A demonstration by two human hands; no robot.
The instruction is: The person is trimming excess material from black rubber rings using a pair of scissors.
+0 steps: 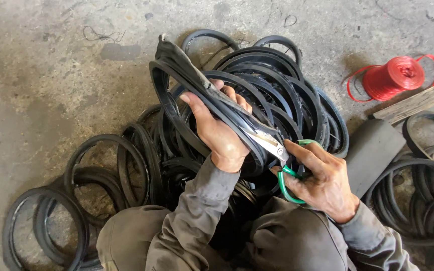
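left hand: wrapped tight around a bundle of black rubber rings, fingers curled over the top strands, thumb on the near side; it holds the bundle above the pile.
right hand: closed through the green handles of the scissors, fingers pinched together in the loops, just right of the bundle.
scissors' direction: long axis runs from the green handles at lower right up-left to the pale blades, which lie against the bundle's lower end, touching the rubber.
bundle's axis: long and slanted, upper end up-left of the left hand, lower end by the blades.
pile of rings: lies on the floor under and behind the bundle, rings overlapping; more loose rings spread left of the bundle.
open room: bare concrete floor well left of and above the bundle.
right of the bundle: a red spool of twine, a wooden strip just below it, a dark flat slab, and further rings at the frame's right edge.
containers: none seen; the rings lie straight on the floor.
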